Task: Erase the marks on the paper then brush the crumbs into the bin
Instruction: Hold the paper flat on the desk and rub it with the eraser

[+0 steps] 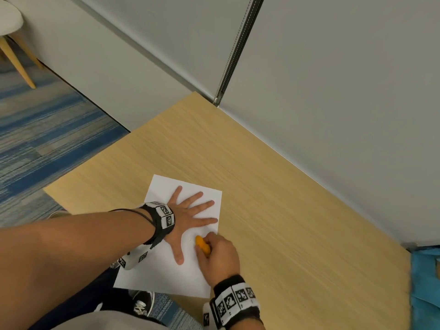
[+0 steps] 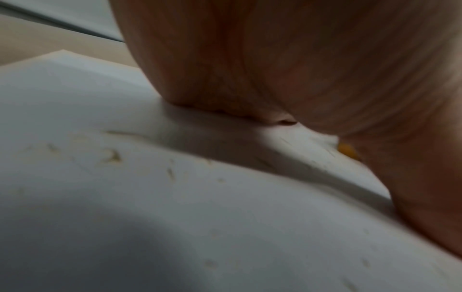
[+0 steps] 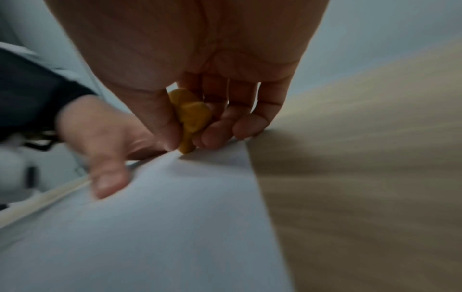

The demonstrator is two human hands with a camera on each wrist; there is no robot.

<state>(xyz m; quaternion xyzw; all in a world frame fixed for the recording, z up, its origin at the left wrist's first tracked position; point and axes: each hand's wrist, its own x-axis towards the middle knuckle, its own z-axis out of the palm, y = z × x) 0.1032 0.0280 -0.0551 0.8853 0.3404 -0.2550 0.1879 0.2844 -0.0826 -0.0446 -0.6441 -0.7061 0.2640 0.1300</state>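
Observation:
A white sheet of paper (image 1: 166, 277) lies on the wooden table (image 1: 285, 198). My left hand (image 1: 190, 217) lies flat on the sheet with its fingers spread, pressing it down. Beside its thumb, my right hand (image 1: 217, 253) pinches an orange eraser (image 1: 202, 248) whose tip touches the paper. In the right wrist view the orange eraser (image 3: 190, 120) sits between thumb and fingers, close to the paper's right edge (image 3: 252, 177). Pale eraser crumbs (image 2: 112, 156) lie scattered on the paper (image 2: 225, 227) in the left wrist view. No marks are clearly visible.
A grey wall (image 1: 333, 79) runs along the table's far edge. Something blue (image 1: 426, 282) stands at the table's right end. The left table edge (image 1: 78, 177) drops to blue carpet (image 1: 35, 139), and a chair leg (image 1: 16, 60) shows at the far left.

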